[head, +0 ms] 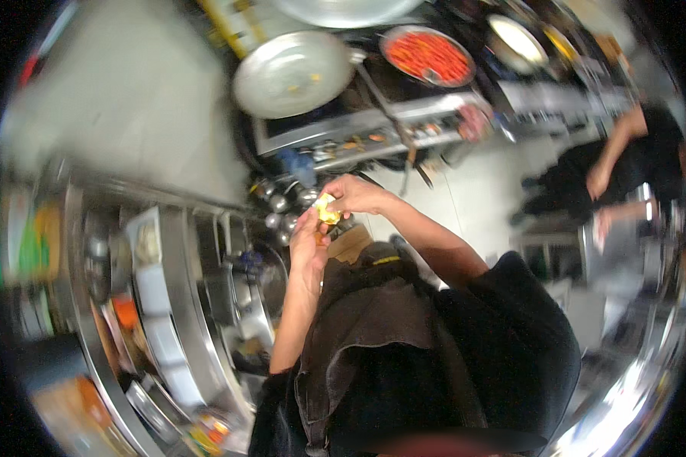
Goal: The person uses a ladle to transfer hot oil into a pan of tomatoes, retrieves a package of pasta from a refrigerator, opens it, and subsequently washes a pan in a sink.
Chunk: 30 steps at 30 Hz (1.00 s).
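Between my two hands is a small yellow and white item (327,209), perhaps a wrapped packet; blur hides what it is. My left hand (308,237) grips it from below, thumb and fingers bent around its lower left side. The fingers of my right hand (351,195) pinch its upper right side. Both hands are in front of my dark apron (377,314). Beyond them is a steel-edged stove, with a wide wok (288,71) that has a few yellow bits inside. A long-handled ladle (386,105) lies across the stove's front edge.
Right of the wok, a pan (397,69) holds red-orange strips. A steel rack (174,303) with white containers stands at left. Several round metal vessels (278,203) sit low beyond my left hand. Another person (611,154) in dark clothes is at right, beside a metal surface.
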Each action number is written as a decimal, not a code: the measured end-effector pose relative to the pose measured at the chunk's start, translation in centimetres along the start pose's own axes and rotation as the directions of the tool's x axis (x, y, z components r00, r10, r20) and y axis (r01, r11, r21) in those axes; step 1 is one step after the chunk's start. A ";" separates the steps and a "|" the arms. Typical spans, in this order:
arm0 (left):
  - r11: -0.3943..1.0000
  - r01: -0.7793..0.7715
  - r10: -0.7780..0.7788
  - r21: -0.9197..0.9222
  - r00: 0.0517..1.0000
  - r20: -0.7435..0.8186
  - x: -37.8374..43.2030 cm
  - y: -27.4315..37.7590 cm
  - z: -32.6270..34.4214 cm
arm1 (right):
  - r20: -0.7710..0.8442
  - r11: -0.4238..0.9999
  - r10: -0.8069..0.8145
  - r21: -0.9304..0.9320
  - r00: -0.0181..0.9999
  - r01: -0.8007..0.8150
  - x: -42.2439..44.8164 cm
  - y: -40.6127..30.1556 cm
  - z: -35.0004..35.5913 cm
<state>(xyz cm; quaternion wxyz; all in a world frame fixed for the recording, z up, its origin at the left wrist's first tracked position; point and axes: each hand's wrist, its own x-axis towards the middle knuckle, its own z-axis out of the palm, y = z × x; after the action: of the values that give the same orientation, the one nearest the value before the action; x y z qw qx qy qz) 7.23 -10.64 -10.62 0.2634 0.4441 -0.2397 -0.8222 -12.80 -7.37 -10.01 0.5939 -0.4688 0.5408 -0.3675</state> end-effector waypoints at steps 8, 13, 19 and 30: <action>0.940 0.338 -0.315 -0.039 0.908 0.278 2.8 -3.4 -5.0 | -0.759 0.726 0.644 0.568 -0.095 0.388 -31.9 45.7 2.2; 0.946 0.324 -0.321 0.024 0.920 0.226 1.7 -1.4 -6.0 | -0.294 0.607 0.707 -0.214 -0.644 0.765 -51.9 46.0 7.0; 0.966 0.257 -0.234 -0.014 0.898 0.373 2.9 -1.2 -2.5 | -0.573 0.457 0.819 0.647 -0.006 0.611 -31.9 37.4 5.8; 0.976 -0.164 0.215 -0.143 0.829 0.517 -2.2 4.4 0.4 | -0.702 0.886 -0.464 -0.357 0.540 0.297 -7.0 -2.9 7.8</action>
<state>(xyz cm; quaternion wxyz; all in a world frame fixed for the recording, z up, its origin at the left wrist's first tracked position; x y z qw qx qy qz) 8.87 -12.41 -6.34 0.2875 0.1620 -0.3074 -0.8925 -5.86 -0.38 -5.36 0.1610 -0.4281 0.6587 -0.5974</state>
